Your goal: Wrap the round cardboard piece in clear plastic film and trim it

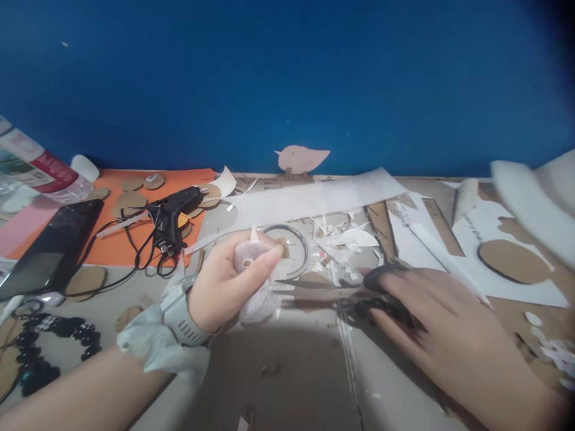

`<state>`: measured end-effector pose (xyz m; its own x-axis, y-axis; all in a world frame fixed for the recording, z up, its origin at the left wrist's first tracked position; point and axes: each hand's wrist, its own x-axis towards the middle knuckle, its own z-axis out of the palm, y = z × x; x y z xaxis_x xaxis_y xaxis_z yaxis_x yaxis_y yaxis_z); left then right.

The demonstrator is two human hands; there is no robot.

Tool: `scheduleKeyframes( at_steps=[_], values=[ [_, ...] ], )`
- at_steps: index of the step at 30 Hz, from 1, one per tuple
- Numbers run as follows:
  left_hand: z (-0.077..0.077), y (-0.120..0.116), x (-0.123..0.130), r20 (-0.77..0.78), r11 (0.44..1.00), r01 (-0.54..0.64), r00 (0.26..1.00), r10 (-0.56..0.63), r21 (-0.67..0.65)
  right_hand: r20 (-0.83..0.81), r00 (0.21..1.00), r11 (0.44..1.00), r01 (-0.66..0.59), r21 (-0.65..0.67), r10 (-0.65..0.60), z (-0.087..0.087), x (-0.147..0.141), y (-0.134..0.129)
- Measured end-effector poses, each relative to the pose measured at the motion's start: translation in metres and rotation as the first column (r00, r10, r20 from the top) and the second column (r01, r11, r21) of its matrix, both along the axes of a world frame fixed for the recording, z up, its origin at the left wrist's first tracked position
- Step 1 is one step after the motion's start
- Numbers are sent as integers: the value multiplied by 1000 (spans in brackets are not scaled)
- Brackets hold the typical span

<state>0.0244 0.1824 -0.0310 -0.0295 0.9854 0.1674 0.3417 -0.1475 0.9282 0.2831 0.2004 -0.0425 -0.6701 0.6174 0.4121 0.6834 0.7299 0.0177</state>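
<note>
My left hand (224, 278) grips a small pale, rounded piece wrapped in white fluffy material (251, 257), held just above the table. A grey watch and a pale scrunchie sit on that wrist. My right hand (431, 317) lies on the black handles of a pair of scissors (341, 293), whose blades point left toward the wrapped piece. The scissors rest flat on the table, and the hand is blurred. A clear plastic ring (296, 239) lies just behind the wrapped piece.
A black glue gun (173, 212) with its cord lies on orange paper (112, 245). A dark phone (49, 251), black beads (40, 347), a plastic bottle (31, 164), cardboard discs, paper scraps, white sheets (323, 197) and a cardboard bird cutout (299, 158) surround the work spot.
</note>
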Motion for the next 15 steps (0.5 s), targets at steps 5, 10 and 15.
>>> scheduleKeyframes(
  at_steps=[5, 10, 15],
  values=[
    [1, 0, -1, -9, 1000, -20, 1000, 21, 14, 17, 1000, 1000, 27, -12, -27, -3, 1, 1],
    [-1, -2, -1, -44, 996, -69, 997, 71, 51, 36, 998, 998, 47, -38, -45, -4, 0, 2],
    [-1, -4, 0, -66, 995, -72, 995, 76, 64, 33, 999, 995, 45, -85, -42, -4, -1, 2]
  ],
)
